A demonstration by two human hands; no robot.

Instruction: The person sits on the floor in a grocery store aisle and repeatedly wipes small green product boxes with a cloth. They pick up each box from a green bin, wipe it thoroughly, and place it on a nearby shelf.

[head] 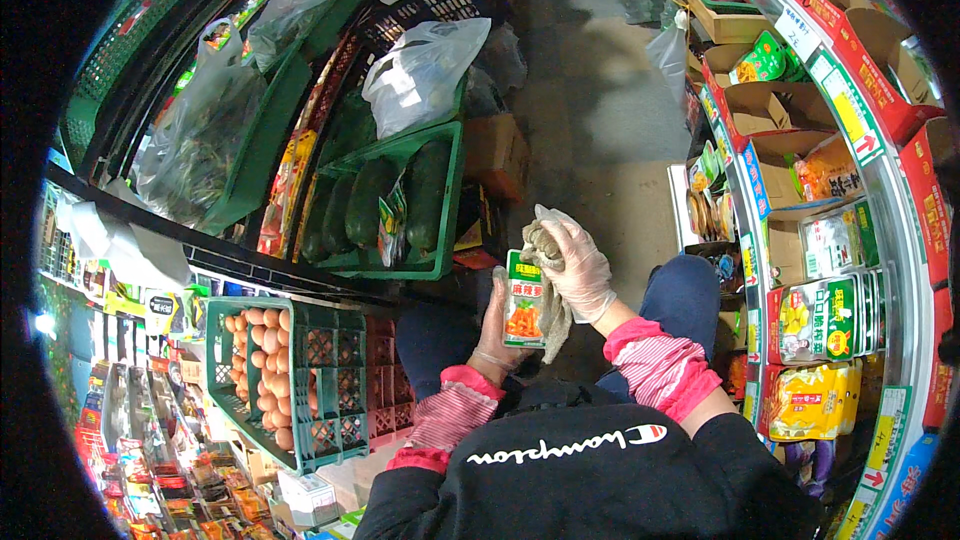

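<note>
Both my hands wear thin clear plastic gloves, with pink striped sleeve covers at the wrists. My left hand [495, 330] holds a small green and white food packet [524, 307] upright by its left side; orange food pieces are pictured on its front. In my right hand [577, 262] is a bunched greyish cloth [554, 315], gripped at the packet's upper right edge and hanging down along that side. The right fingertips are partly covered by the cloth. Something thin and white shows just below the right palm, too little of it to name.
At right, a shelf [892, 187] holds open cartons of packets, including yellow packets [814, 401]. At left stand a green crate [450, 202] of dark green gourds and a crate [296, 390] of brown eggs. A cardboard box [495, 154] sits beside the aisle floor [592, 120].
</note>
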